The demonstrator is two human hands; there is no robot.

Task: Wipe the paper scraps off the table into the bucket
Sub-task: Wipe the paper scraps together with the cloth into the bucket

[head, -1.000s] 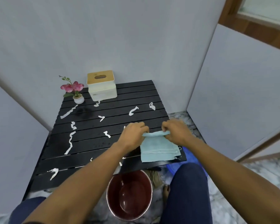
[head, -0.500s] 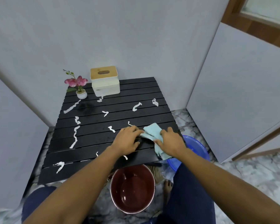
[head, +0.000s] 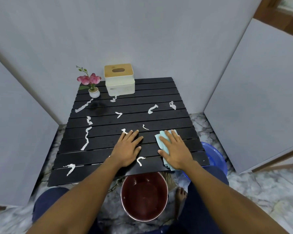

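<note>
A black slatted table [head: 159,92] carries several white paper scraps, such as a long strip [head: 86,138] at the left and a curled one [head: 140,160] near the front edge. My right hand [head: 176,149] lies flat, fingers spread, pressing a light blue cloth [head: 161,141] onto the table's front right. My left hand [head: 128,147] rests flat on the table beside it, holding nothing, fingertips next to a small scrap [head: 124,131]. A dark red bucket [head: 144,196] stands on the floor under the front edge, between my knees.
A tissue box with a wooden lid [head: 119,79] and a small potted pink flower [head: 91,83] stand at the table's back. A blue basin [head: 213,156] sits on the floor at the right. Grey panels close in on the left, back and right.
Both hands held the cloth up by its top edge, then laid it down. The left hand let go and moved left; the right hand now presses the cloth flat.
</note>
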